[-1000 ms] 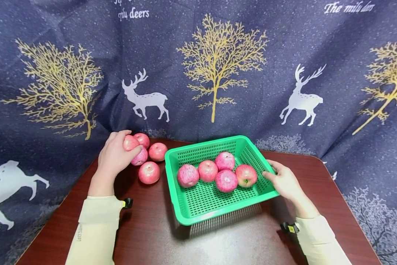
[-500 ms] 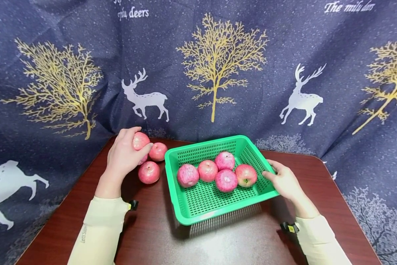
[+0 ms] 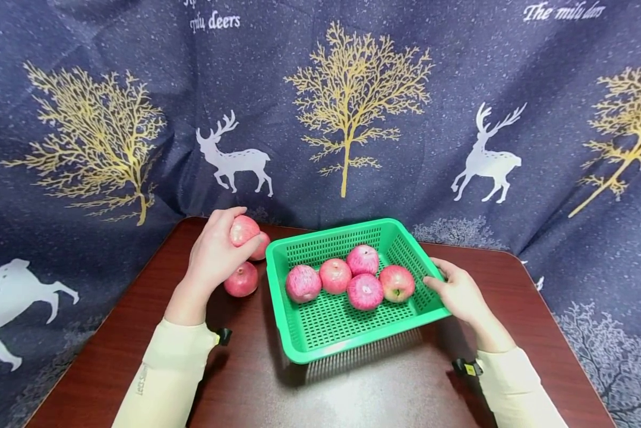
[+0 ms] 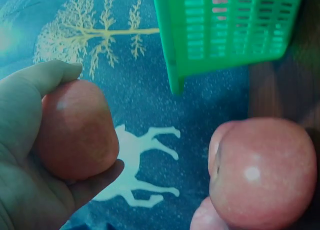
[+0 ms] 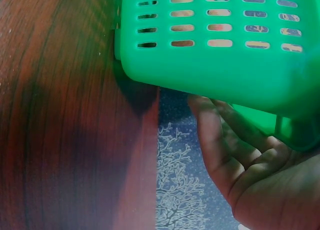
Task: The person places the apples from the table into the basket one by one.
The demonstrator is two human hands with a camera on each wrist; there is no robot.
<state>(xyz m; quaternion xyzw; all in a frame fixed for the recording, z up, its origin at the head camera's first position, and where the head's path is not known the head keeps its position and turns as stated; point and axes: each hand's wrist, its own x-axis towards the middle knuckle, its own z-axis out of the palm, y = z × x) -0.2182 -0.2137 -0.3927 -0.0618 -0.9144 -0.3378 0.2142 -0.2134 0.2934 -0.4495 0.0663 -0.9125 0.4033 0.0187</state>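
Left hand point(image 3: 213, 255), its grip closed around a round, glossy red apple point(image 3: 243, 229) near the far-left corner of the reddish-brown, wood-grained desk point(image 3: 240, 380). The rectangular green plastic basket point(image 3: 363, 340) lies to the right of this grip, apart from the held fruit; its long axis runs roughly along the desk's far edge, left end nearer. Right hand point(image 3: 461, 291) pinches the opposite rim. Two loose red apples point(image 3: 241, 280) lie beside the left end; five pink-red apples point(image 3: 365, 292) rest inside.

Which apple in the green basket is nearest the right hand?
The rightmost apple, with a yellowish-green patch; the other four apples lie farther left in the basket.
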